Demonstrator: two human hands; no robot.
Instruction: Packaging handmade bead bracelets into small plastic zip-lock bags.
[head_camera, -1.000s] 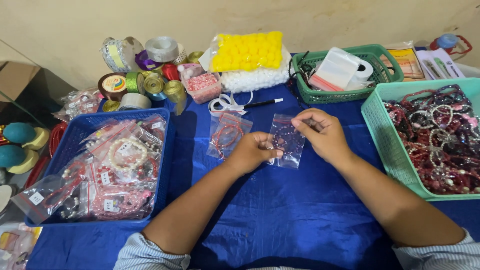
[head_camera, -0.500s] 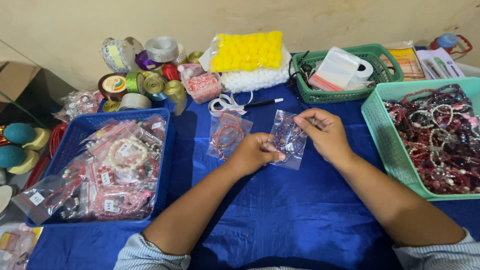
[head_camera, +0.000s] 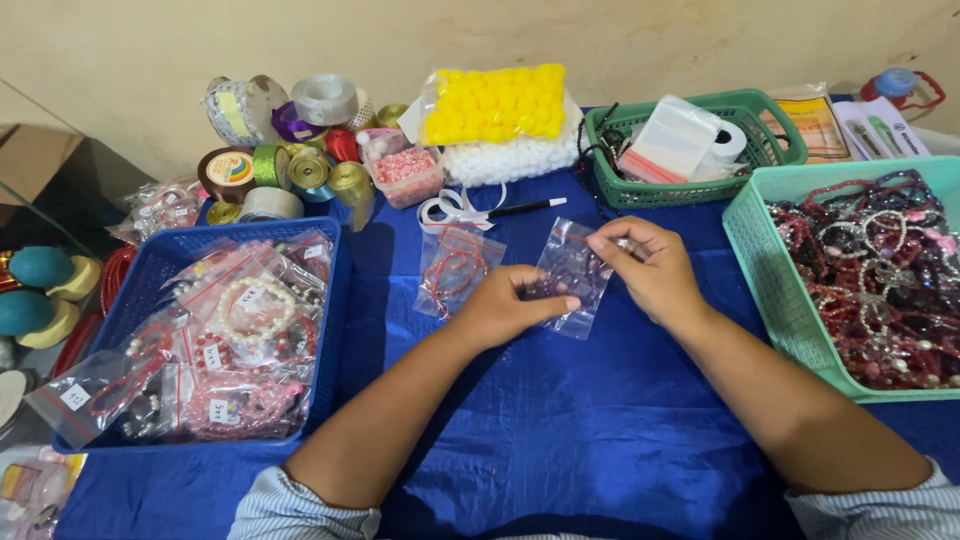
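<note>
Compared with a moment ago, the clear bag (head_camera: 572, 275) sits lower between the hands, so the work on it goes on. At far left the blue basket (head_camera: 335, 330) holds glossy packed bracelets. The left hand (head_camera: 505, 305) pinches the bag's lower edge with closed fingers; the right hand (head_camera: 645, 265) grips its top. The crinkly bag hangs just above the blue counter (head_camera: 600, 430). At right, the green basket (head_camera: 770, 290) holds loose beaded bracelets.

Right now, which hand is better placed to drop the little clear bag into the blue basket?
Probably the left hand: it already pinches the small clear bag and sits closer to the blue basket. The right hand is on the far side, nearer the teal basket.
</note>
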